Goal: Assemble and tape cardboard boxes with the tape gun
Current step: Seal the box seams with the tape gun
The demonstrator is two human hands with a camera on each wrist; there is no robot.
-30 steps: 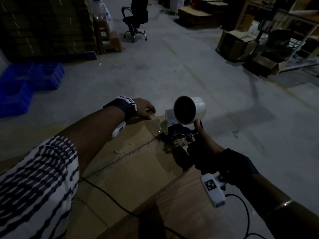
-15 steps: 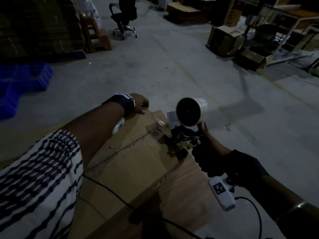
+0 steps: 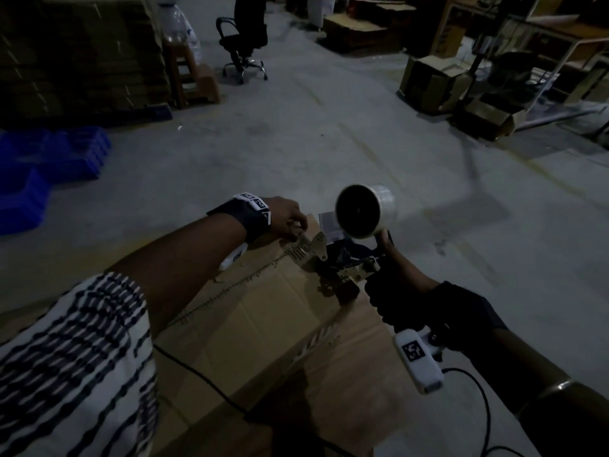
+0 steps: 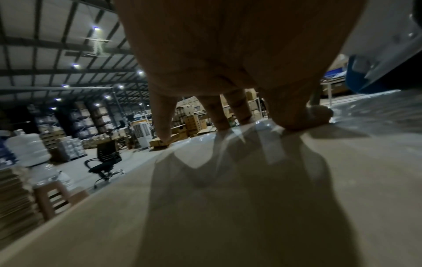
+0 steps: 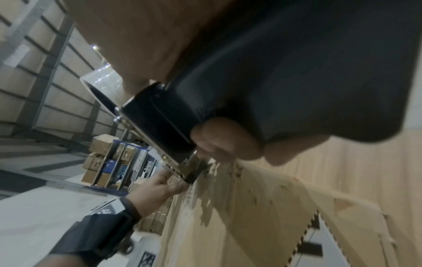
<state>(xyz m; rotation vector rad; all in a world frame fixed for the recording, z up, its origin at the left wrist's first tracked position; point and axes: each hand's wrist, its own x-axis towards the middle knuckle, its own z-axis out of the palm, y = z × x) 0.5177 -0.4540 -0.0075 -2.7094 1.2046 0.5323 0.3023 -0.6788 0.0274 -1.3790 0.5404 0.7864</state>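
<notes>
A brown cardboard box (image 3: 263, 324) lies in front of me, its top seam running away to the far corner. At that corner my left hand (image 3: 286, 219) pinches the end of the clear tape (image 3: 301, 242). In the left wrist view the fingertips (image 4: 219, 124) hold the tape (image 4: 246, 130) down on the cardboard (image 4: 228, 216). My right hand (image 3: 392, 298) grips the handle of the tape gun (image 3: 342, 268), whose roll (image 3: 361, 215) stands above the box. The gun's mouth sits right beside the left hand (image 5: 157, 184) in the right wrist view.
A black cable (image 3: 197, 380) crosses the near part of the box. On the concrete floor are blue crates (image 3: 49, 159) at left, stacked flat cardboard (image 3: 82, 54), a stool (image 3: 191, 80), an office chair (image 3: 244, 51) and open boxes (image 3: 435, 80) at right.
My left hand has stayed at the far corner holding the tape end. The tape gun has stayed close beside it over the seam; mostly my head has shifted.
</notes>
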